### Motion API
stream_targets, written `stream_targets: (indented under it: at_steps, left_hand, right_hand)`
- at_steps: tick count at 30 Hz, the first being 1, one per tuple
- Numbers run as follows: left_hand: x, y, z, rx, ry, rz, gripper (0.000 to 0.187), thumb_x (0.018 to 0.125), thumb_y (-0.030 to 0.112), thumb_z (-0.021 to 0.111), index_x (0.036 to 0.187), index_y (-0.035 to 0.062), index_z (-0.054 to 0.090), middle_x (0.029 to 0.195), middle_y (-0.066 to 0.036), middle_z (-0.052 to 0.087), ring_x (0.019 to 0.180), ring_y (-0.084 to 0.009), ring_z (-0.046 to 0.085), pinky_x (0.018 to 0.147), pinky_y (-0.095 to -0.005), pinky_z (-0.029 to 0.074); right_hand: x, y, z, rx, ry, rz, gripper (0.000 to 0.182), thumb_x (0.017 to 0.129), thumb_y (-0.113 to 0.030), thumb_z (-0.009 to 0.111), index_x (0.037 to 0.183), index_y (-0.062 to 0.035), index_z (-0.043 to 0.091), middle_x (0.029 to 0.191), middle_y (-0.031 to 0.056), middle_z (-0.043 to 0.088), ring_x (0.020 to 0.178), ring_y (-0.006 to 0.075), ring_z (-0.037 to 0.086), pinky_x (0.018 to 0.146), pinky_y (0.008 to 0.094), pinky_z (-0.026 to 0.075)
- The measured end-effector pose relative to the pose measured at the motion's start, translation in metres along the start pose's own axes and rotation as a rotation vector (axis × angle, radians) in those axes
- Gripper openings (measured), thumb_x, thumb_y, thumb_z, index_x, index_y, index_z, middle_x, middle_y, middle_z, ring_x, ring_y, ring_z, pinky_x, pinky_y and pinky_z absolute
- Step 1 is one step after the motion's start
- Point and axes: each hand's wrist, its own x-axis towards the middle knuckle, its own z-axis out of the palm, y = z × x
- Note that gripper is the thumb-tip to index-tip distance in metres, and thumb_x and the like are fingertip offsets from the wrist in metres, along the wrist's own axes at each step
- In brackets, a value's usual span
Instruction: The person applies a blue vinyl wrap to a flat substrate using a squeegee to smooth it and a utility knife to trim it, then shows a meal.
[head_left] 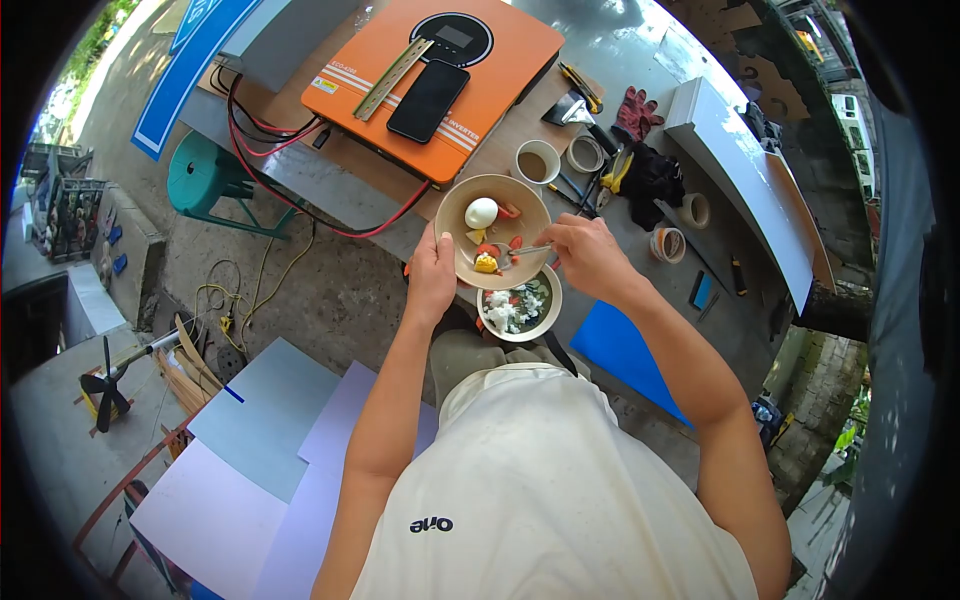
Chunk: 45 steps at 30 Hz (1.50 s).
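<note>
My left hand (432, 272) grips the left rim of a beige bowl (452, 222), tilted toward me. Inside it lie a whole peeled egg (481, 212), a piece of egg with yolk (487, 263) and red pieces that look like tomato. With its fingers closed on the handle of a spoon (522, 251), my right hand (590, 252) reaches over the bowl's right side. The spoon's head is among the food. Below, partly covered by the beige bowl, is a second bowl (548, 318) holding white rice (512, 308) and some greens.
An orange inverter (350, 65) carries a black phone (428, 101) and a metal strip (393, 79). To the right are a cup (536, 162), tape rolls (585, 153), dark gloves (655, 180) and hand tools. A blue sheet (630, 355) lies near my right forearm; red and black cables (330, 225) hang at left.
</note>
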Motion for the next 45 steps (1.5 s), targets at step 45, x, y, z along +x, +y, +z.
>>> stream_targets:
  at_steps: [45]
  left_hand:
    - [-0.115,0.092,-0.005,-0.434,-0.269,-0.219,0.055,0.109,0.025,0.039,0.157,-0.0011,0.029,0.150,-0.018,0.047,0.136,-0.0240,0.053,0.110,-0.0377,0.047]
  right_hand:
    - [-0.106,-0.080,-0.167,0.351,0.422,-0.047,0.041,0.079,-0.029,0.089,0.079,-0.0046,0.056,0.070,0.0018,0.054,0.061,0.0114,0.049,0.053,0.0277,0.036]
